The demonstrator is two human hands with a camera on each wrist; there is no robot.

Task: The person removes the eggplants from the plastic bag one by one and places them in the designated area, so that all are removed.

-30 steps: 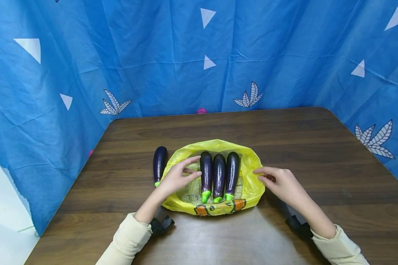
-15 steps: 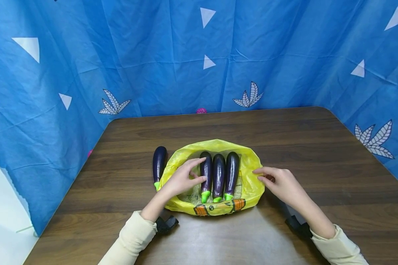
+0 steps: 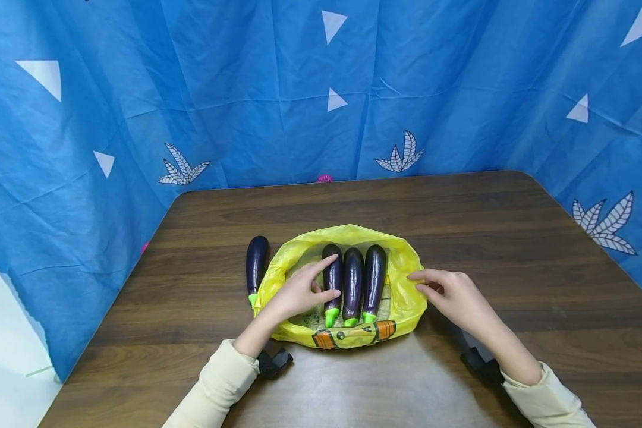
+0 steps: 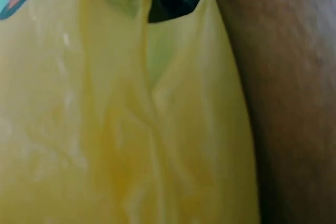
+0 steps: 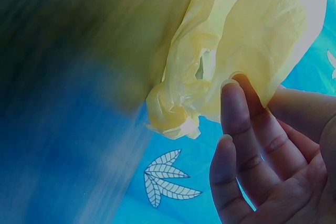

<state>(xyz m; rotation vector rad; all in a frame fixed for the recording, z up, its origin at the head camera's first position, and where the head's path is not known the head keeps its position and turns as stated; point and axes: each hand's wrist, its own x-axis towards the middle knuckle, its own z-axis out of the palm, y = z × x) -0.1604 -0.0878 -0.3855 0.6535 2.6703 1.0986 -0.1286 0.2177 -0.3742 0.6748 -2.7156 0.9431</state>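
A yellow plastic bag (image 3: 406,261) lies spread on the table with its mouth facing up. Inside it, side by side, are a left eggplant (image 3: 331,274), a middle eggplant (image 3: 352,285) and a right eggplant (image 3: 374,279), green stem ends toward me. My left hand (image 3: 299,289) reaches over the bag's left rim, its thumb and index finger extended apart over the left eggplant. My right hand (image 3: 452,294) pinches the bag's right rim; in the right wrist view the film runs between thumb and fingers (image 5: 236,111). Bag wall (image 4: 131,129) fills most of the left wrist view.
Another eggplant (image 3: 257,267) lies on the wooden table (image 3: 460,208) just outside the bag's left side. A blue patterned curtain (image 3: 278,89) hangs behind the table and along its sides. Black straps circle both wrists.
My left hand has moved right and slightly toward me, from beside the left eggplant to over it. The right hand keeps its place at the bag's rim.
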